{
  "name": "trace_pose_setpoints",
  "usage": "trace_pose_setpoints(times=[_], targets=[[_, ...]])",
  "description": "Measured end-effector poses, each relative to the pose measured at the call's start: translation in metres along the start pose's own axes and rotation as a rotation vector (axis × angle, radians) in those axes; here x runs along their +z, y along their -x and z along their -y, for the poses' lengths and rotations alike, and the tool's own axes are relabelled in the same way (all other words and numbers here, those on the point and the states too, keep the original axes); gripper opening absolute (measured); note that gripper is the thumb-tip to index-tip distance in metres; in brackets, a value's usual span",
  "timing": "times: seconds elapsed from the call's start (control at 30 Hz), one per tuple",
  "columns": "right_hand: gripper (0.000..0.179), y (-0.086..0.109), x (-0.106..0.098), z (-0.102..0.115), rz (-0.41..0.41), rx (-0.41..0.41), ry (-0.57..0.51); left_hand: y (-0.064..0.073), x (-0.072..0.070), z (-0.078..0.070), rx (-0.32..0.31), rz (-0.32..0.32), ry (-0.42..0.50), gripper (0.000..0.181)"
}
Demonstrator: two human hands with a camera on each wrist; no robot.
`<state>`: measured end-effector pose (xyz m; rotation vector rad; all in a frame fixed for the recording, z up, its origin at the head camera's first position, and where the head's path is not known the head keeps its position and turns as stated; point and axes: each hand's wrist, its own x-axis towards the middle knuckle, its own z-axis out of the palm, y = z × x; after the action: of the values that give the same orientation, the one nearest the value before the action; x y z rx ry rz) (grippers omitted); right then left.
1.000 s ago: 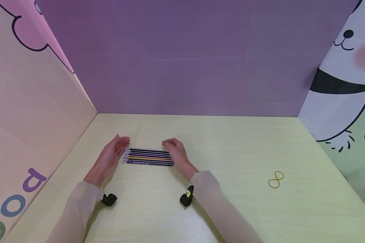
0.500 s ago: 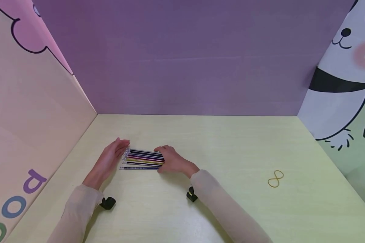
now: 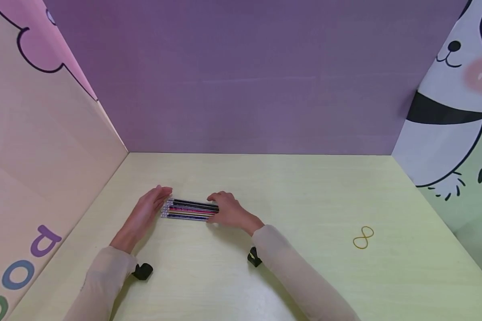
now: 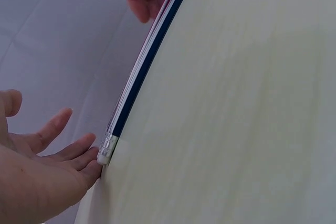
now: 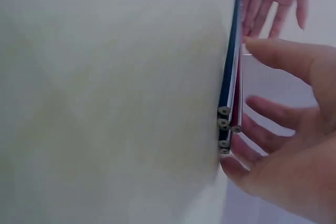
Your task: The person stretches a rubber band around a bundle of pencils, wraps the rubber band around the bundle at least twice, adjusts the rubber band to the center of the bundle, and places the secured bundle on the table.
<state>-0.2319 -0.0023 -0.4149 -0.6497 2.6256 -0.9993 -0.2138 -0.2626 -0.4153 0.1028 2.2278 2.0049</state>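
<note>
A bundle of pencils (image 3: 190, 210) with dark, white and pink barrels lies on the table, their eraser ends to the left. My right hand (image 3: 232, 211) spans the right part of the bundle and grips it, thumb on the near side and fingers on the far side. In the right wrist view, the flat unsharpened ends of the pencils (image 5: 224, 111) show, one pencil sitting on top of others. My left hand (image 3: 144, 211) stands on edge at the eraser ends, fingers extended. In the left wrist view, its fingertips touch a white eraser (image 4: 103, 158).
A yellow rubber band (image 3: 363, 237), twisted into a figure eight, lies on the pale table (image 3: 305, 276) far to the right. A purple wall (image 3: 241, 80) closes off the back. Printed side walls stand left and right.
My right hand moved left and its fingers came round the pencils. The nearest pencil slid out of line, and now lies back against the others in a narrower bundle. The left hand stayed nearly still.
</note>
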Motion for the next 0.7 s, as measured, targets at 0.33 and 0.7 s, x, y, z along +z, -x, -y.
trace_pose_setpoints(times=[0.33,0.7], targets=[[0.045,0.006,0.020,-0.005,-0.435,0.209,-1.012,0.002,0.015,0.001,-0.017,-0.069,0.140,0.069],[0.049,0.009,0.032,0.003,-0.381,0.151,-1.107,0.005,0.016,0.008,0.003,-0.039,0.194,0.076]])
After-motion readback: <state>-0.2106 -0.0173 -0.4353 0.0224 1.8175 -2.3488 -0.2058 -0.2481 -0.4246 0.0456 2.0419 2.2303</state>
